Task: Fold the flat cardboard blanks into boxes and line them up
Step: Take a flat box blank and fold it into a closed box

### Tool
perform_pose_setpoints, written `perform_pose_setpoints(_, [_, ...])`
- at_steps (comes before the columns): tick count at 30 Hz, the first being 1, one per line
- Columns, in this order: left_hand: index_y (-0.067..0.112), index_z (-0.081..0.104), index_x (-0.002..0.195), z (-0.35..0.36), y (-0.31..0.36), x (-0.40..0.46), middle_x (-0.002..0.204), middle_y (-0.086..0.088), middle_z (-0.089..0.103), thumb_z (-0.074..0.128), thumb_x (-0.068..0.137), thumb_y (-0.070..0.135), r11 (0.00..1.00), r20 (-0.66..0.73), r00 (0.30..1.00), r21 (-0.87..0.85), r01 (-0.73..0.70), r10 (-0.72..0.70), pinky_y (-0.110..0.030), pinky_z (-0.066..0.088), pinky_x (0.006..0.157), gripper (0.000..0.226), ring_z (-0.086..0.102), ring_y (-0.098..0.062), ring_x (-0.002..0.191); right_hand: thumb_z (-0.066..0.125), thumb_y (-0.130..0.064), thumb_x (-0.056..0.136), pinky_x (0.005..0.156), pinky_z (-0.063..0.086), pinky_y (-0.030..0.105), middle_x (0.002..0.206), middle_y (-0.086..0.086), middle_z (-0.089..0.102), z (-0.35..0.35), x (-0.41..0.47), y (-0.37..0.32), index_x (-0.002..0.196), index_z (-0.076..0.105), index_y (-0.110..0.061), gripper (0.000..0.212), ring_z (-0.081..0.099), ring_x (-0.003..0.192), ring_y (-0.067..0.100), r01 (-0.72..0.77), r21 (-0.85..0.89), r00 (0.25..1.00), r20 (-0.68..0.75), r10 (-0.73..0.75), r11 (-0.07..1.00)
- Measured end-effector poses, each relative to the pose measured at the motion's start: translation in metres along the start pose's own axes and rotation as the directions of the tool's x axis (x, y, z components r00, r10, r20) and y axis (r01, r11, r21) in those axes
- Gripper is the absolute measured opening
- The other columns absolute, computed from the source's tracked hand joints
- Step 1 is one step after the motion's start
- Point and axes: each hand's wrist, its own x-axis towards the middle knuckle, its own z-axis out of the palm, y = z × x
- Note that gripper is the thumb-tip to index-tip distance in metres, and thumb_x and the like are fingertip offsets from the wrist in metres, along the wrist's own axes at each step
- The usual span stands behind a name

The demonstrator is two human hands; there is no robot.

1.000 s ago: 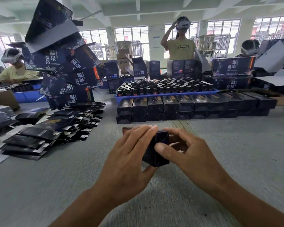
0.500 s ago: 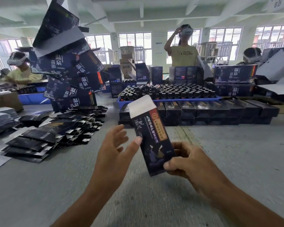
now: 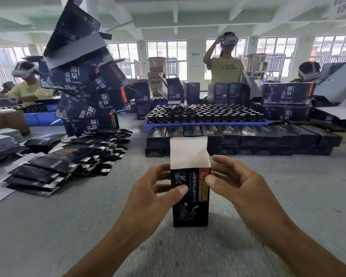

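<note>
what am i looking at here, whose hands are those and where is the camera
There is no machine: these are a person's two bare hands, seen from a camera worn on their head, looking forward and down. The left hand and right hand hold a dark printed box upright, its white top flap still open. On the grey table, flat blanks lie stacked at the left. Ahead, finished boxes form a row before a blue tray of bottles. Other workers stand beyond.
</note>
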Motion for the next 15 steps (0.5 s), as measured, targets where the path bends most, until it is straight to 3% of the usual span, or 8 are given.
perform_pose_setpoints(4, [0.036,0.062,0.116,0.0004,0.0004,-0.0003,0.113,0.020,0.071,0.082,0.080,0.025,0.999,-0.001,1.000,0.031,0.009,-0.009,-0.026,0.059,0.081,0.042,0.070,-0.007,0.104,0.076,-0.044,0.070,0.075,0.052,0.007,0.116,-0.024,0.070,0.0000,0.0004,0.0003,0.126,0.056,-0.042,0.060,0.066,0.107,-0.004,0.015,0.039,1.000,0.009,-0.016,0.999])
perform_pose_setpoints(7, [0.035,0.062,0.118,-0.0008,0.0004,-0.0011,0.111,0.018,0.072,0.079,0.078,0.039,0.997,-0.021,0.999,0.060,-0.048,0.050,-0.026,0.058,0.085,0.044,0.068,-0.002,0.106,0.075,-0.048,0.067,0.078,0.055,0.010,0.116,-0.023,0.070,0.0000,0.0001,-0.0004,0.127,0.056,-0.042,0.063,0.067,0.107,-0.002,0.034,0.037,0.999,0.007,-0.035,0.999])
perform_pose_setpoints(10, [0.039,0.052,0.129,-0.0006,0.0004,-0.0019,0.112,0.013,0.072,0.065,0.081,0.057,0.995,-0.021,0.996,0.052,-0.081,0.083,-0.034,0.057,0.090,0.053,0.068,-0.007,0.106,0.074,-0.049,0.068,0.081,0.056,0.012,0.114,-0.023,0.071,-0.0003,-0.0015,-0.0015,0.125,0.056,-0.045,0.059,0.067,0.105,-0.003,0.060,0.024,0.998,0.008,-0.060,0.998])
perform_pose_setpoints(15, [0.055,0.043,0.135,0.0015,0.0051,-0.0053,0.116,0.016,0.070,0.058,0.086,0.056,0.972,-0.016,0.979,0.123,-0.202,0.206,-0.030,0.059,0.084,0.051,0.069,-0.008,0.105,0.070,-0.036,0.084,0.079,0.055,0.012,0.117,-0.024,0.068,0.0008,-0.0034,-0.0047,0.123,0.055,-0.060,0.048,0.066,0.109,-0.002,0.127,-0.041,0.991,0.044,-0.126,0.991])
